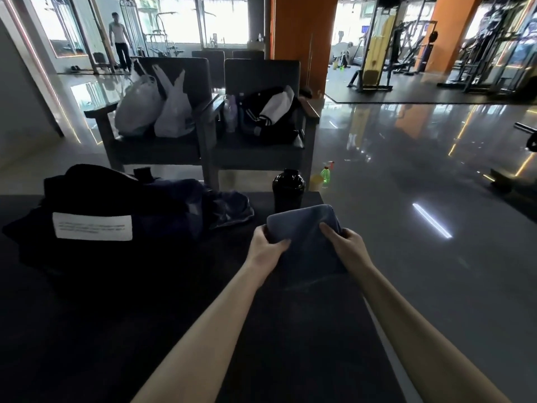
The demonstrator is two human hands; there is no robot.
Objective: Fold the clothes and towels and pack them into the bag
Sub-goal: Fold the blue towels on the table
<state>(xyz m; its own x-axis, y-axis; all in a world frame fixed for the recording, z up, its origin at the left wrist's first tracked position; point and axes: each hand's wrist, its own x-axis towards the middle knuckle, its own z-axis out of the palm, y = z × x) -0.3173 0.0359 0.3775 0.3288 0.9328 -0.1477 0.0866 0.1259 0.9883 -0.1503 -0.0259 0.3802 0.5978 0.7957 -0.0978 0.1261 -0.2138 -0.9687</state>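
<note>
Fingers [279, 244] of the left hand [266, 248] and right hand [347, 242] grip the grey towel [305, 225] over the dark table [145, 315] (glossy gym floor [406, 146] beyond), right of the black bag [87, 193], arms outstretched.

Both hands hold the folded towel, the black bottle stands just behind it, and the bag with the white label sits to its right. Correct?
No: the head view shows the bag with the white label left of the towel, not right. The left hand and right hand do hold the towel, with the black bottle just behind it.
</note>
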